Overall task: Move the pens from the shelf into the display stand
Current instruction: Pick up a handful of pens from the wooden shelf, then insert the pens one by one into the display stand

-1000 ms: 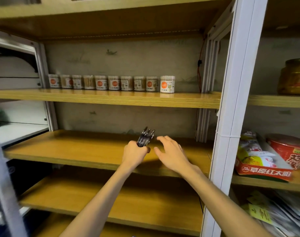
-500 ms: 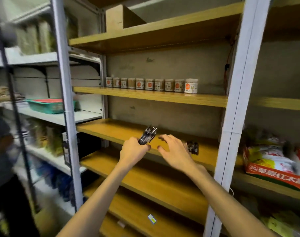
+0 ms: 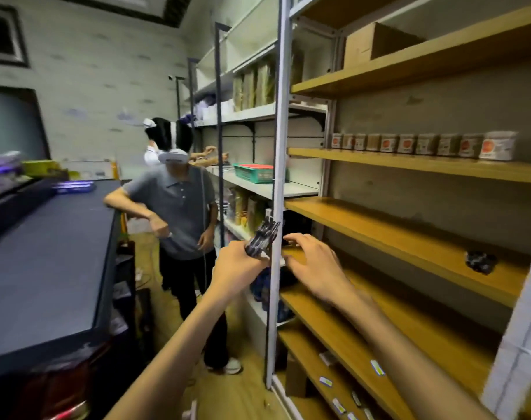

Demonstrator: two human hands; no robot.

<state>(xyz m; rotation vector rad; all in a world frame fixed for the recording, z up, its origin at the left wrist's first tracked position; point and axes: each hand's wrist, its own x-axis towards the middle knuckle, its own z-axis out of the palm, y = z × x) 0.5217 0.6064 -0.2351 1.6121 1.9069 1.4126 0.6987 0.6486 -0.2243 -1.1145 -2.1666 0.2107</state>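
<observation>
My left hand [image 3: 237, 265] grips a bundle of dark pens [image 3: 262, 237], their ends sticking up past my fist in front of the white shelf post. My right hand [image 3: 314, 268] hovers just right of the bundle with loosely spread fingers, holding nothing. A few more dark pens [image 3: 480, 261] lie on the wooden shelf [image 3: 394, 234] to the right. No display stand shows in this view.
A person in a grey shirt and a headset [image 3: 179, 207] stands in the aisle ahead. A dark counter [image 3: 46, 268] runs along the left. Small jars [image 3: 425, 144] line the upper wooden shelf. A green basket [image 3: 253, 172] sits on a white shelf beyond the post [image 3: 276, 207].
My view has swung left from the shelf toward the aisle. Both hands came away from the shelf, the left one still gripping the pen bundle. The remaining pens came into view on the shelf.
</observation>
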